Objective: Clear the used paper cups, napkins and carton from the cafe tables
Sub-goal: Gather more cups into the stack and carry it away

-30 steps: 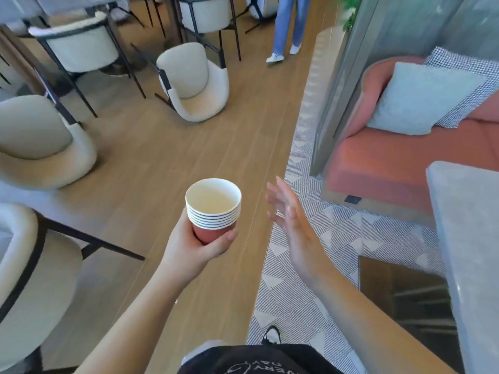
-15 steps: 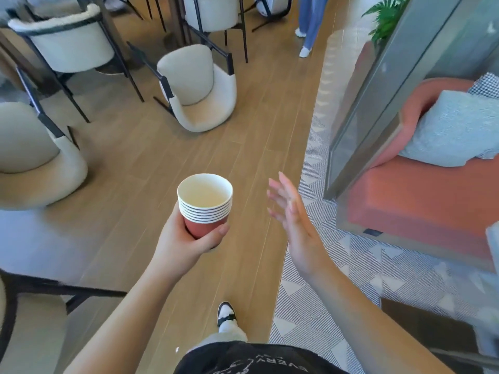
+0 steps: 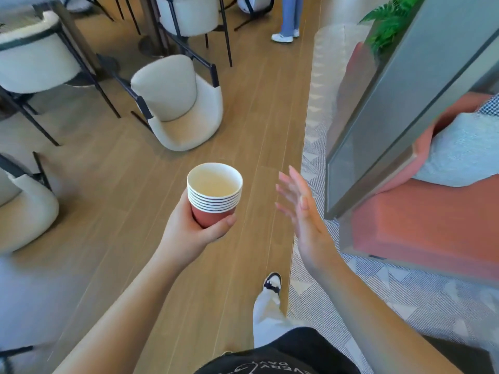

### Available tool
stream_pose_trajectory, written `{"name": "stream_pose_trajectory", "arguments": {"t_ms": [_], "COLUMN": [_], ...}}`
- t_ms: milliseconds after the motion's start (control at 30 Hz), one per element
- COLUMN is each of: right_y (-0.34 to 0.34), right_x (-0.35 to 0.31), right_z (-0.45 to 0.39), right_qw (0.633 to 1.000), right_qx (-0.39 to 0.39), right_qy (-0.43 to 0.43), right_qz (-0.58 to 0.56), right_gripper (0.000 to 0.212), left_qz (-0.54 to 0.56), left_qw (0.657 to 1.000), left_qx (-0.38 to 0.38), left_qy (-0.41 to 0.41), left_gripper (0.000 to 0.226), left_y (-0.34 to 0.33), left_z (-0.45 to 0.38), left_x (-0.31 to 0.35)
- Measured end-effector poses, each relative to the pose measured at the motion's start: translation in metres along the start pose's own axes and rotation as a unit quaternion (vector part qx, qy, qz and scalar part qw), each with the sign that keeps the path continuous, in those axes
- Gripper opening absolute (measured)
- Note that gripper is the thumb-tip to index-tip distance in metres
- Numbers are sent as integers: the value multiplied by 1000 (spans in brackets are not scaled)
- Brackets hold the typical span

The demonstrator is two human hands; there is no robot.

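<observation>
floor: you stand on wood planks (image 3: 113, 190), your shoe (image 3: 272, 283) on them
chairs: cream chair (image 3: 178, 103) and others (image 3: 32, 63) on planks
rug: patterned rug (image 3: 351, 292) at right, coral sofa (image 3: 421, 228) on it

A cafe seating area is shown. Cream upholstered chairs (image 3: 175, 103) on black metal frames are grouped around tables on a wood-plank floor (image 3: 251, 109). To the right, a patterned grey rug (image 3: 318, 287) is laid beneath a coral sofa (image 3: 421, 230) with a pale cushion (image 3: 464, 155), behind a glass partition (image 3: 399, 98). A green plant (image 3: 388, 22) is seen above it.
</observation>
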State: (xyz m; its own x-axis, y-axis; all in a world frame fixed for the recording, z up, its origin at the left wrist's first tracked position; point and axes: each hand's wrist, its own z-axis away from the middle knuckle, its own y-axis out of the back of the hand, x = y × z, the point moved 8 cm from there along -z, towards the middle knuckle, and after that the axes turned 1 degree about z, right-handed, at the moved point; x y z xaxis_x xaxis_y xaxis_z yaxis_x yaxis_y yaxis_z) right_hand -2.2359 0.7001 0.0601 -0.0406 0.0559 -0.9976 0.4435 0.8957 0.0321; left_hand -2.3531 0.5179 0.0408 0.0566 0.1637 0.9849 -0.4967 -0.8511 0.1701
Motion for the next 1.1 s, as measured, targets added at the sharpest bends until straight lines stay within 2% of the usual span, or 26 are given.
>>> {"name": "stream_pose_trajectory", "arguments": {"t_ms": [267, 433, 667, 900, 1033, 1100], "right_y": [68, 94, 124, 141, 137, 137], "right_x": [10, 3, 14, 38, 49, 52], "right_z": [-153, -247, -353, -482, -570, -611], "right_qw": [1000, 1000, 1000, 1000, 999, 998], "right_qx": [0, -29, -15, 14, 25, 32], "right_qy": [1, 6, 14, 13, -13, -12], "right_qz": [-10, -8, -3, 20, 41, 45], "right_gripper": [68, 76, 69, 58, 56, 55], "left_qz": [5, -17, -21, -2, -6, -9], "left_qw": [1000, 1000, 999, 1000, 999, 999], "left_qx": [8, 13, 7, -18, -30, -37], "left_qy": [-2, -15, -26, -18, -16, -14], "left_gripper": [61, 62, 60, 68, 56, 59], "left_y": [-50, -74, -99, -110, -105, -101], "left_z": [-155, -243, -358, -501, -595, -640], "left_x": [20, 33, 41, 24, 29, 34]}}
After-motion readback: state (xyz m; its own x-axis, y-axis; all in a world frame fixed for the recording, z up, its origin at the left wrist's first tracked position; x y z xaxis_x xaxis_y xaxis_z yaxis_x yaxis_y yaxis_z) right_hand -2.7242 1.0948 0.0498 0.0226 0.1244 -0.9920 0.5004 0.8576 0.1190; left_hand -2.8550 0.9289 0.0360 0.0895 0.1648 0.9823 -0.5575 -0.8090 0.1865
